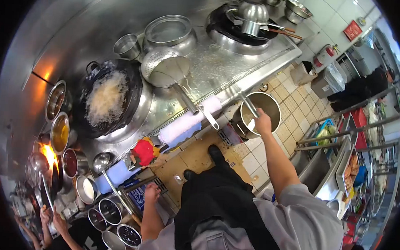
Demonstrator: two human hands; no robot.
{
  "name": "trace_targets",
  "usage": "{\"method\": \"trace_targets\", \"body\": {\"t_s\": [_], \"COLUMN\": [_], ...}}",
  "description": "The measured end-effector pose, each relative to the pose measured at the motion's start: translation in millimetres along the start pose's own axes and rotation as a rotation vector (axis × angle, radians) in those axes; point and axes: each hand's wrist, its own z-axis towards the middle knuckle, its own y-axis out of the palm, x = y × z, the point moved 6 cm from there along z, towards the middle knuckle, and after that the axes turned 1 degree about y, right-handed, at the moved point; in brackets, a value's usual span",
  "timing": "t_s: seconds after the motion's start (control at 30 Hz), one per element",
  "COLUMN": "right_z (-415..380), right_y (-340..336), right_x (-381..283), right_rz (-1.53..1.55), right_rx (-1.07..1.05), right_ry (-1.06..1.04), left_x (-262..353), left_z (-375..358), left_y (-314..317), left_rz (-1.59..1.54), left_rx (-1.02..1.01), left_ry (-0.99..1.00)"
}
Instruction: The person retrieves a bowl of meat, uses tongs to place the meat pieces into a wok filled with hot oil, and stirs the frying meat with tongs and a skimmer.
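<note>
My right hand (263,122) is closed round one end of a metal handle (249,105), a utensil whose kind I cannot make out. It is held over a deep metal pot (272,106) on the floor beside the range. Something white shows inside the pot near my fingers. My left hand (152,193) hangs low by the range's front edge, fingers loosely apart, holding nothing visible. Closest to it are a blue cloth (117,174) and a red and yellow cloth (145,152). On the range, a black wok (82,104) holds pale, bubbling contents.
A perforated skimmer (160,63) lies across the range, beside a lidded-looking round pot (168,30). Another wok (220,23) carries metal bowls. Flame (50,156) rises at left, where another person's hands (53,219) hold a ladle (40,162). Metal racks (342,135) stand at right.
</note>
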Motion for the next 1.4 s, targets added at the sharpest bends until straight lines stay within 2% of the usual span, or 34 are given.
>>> {"method": "trace_targets", "body": {"t_s": [0.07, 0.13, 0.2, 0.27, 0.33, 0.4, 0.47, 0.53, 0.57, 0.6, 0.73, 0.8, 0.83, 0.9, 0.93, 1.13, 1.2, 1.27, 1.33, 1.37, 1.4], "right_z": [-2, -1, -7, -10, -16, -16, -17, -16, -12, -7, 19, 51, 65, 88, 104, 224, 265, 272, 309, 320, 322], "right_y": [-2, -5, -4, 0, 6, 27, 42, 55, 60, 60, 57, 64, 61, 45, 45, 63, 79, 66, 88, 96, 94], "right_x": [-10, -21, -20, -19, -20, -8, 0, 2, 0, -2, -33, -49, -65, -108, -125, -237, -264, -295, -308, -312, -319], "right_rz": [-0.055, -0.038, -0.026, -0.008, -0.055, -0.181, -0.154, -0.09, -0.084, -0.09, -0.108, -0.104, -0.115, -0.093, -0.078, -0.124, -0.21, -0.299, -0.356, -0.415, -0.413], "right_rx": [-0.09, -0.088, -0.099, -0.079, -0.121, -0.226, -0.26, -0.276, -0.291, -0.242, -0.168, -0.147, -0.122, -0.053, -0.001, -0.03, 0.029, -0.059, -0.065, -0.047, -0.052], "right_ry": [0.145, 0.18, 0.217, 0.187, 0.119, 0.141, 0.069, 0.026, 0.002, -0.008, -0.106, -0.175, -0.235, -0.294, -0.329, -0.525, -0.532, -0.489, -0.562, -0.614, -0.626], "left_x": [25, 49, 84, 81, 80, 61, 33, 6, -29, -66, -104, -102, -108, -131, -137, -157, -161, -169, -183, -186, -194], "left_z": [14, 21, 4, 20, 11, -7, -26, -50, -31, -11, -44, -67, -68, -62, -66, -132, -149, -168, -171, -184, -185], "left_y": [-2, 2, 22, 34, 46, 50, 45, 40, 32, 25, 32, 29, 31, 30, 31, 55, 73, 94, 108, 118, 126], "left_rz": [-0.235, -0.402, -0.356, -0.334, -0.149, -0.131, 0.175, 0.498, 0.603, 0.714, 0.877, 0.32, 0.302, 0.032, 0.01, -0.31, -0.281, -0.436, -0.504, -0.536, -0.545], "left_rx": [0.015, 0.121, -0.004, -0.073, -0.071, -0.057, -0.012, -0.118, -0.087, -0.058, -0.151, -0.015, 0.003, 0.066, 0.085, 0.28, 0.278, 0.255, 0.331, 0.251, 0.259], "left_ry": [-0.021, -0.063, -0.008, -0.044, 0.053, 0.038, 0.09, 0.038, 0.074, 0.108, 0.207, 0.208, 0.206, 0.173, 0.179, -0.032, -0.048, -0.054, 0.05, -0.096, -0.098]}}
